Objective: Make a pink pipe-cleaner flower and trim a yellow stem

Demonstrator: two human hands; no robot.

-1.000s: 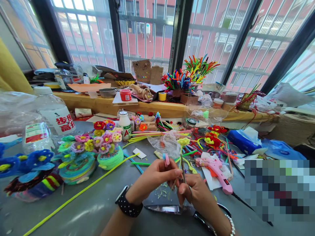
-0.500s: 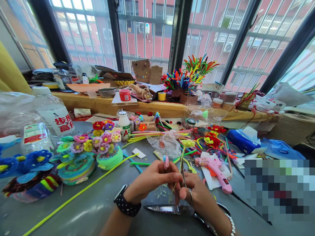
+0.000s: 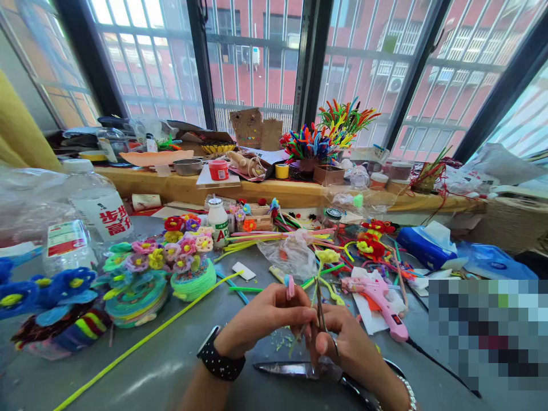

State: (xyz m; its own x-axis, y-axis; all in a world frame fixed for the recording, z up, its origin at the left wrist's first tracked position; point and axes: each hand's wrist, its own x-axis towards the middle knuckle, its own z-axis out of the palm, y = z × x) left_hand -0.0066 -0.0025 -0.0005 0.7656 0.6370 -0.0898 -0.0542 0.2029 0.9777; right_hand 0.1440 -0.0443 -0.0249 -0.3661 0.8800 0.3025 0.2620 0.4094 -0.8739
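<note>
My left hand (image 3: 268, 317), with a black watch on its wrist, is closed in a pinch on the thin stem of a small pipe-cleaner flower (image 3: 327, 256) with a yellow head. A pink loop sits over one of its fingers. My right hand (image 3: 349, 342) is closed on the same stem lower down, a ring on one finger and a bracelet at the wrist. Both hands meet above the grey table (image 3: 162, 365). Large scissors (image 3: 299, 370) lie on the table just under my hands.
A pink glue gun (image 3: 379, 297) lies right of my hands. Pipe-cleaner flower baskets (image 3: 188, 260) and blue flowers (image 3: 64, 285) stand at the left, by plastic bottles (image 3: 100, 208). A long yellow-green pipe cleaner (image 3: 145, 339) crosses the table. Loose pipe cleaners, a plastic bag and a blue tissue pack (image 3: 423, 245) lie behind.
My fingers have shifted slightly on the stem and the flower head has tilted a little to the right. The view has dropped slightly.
</note>
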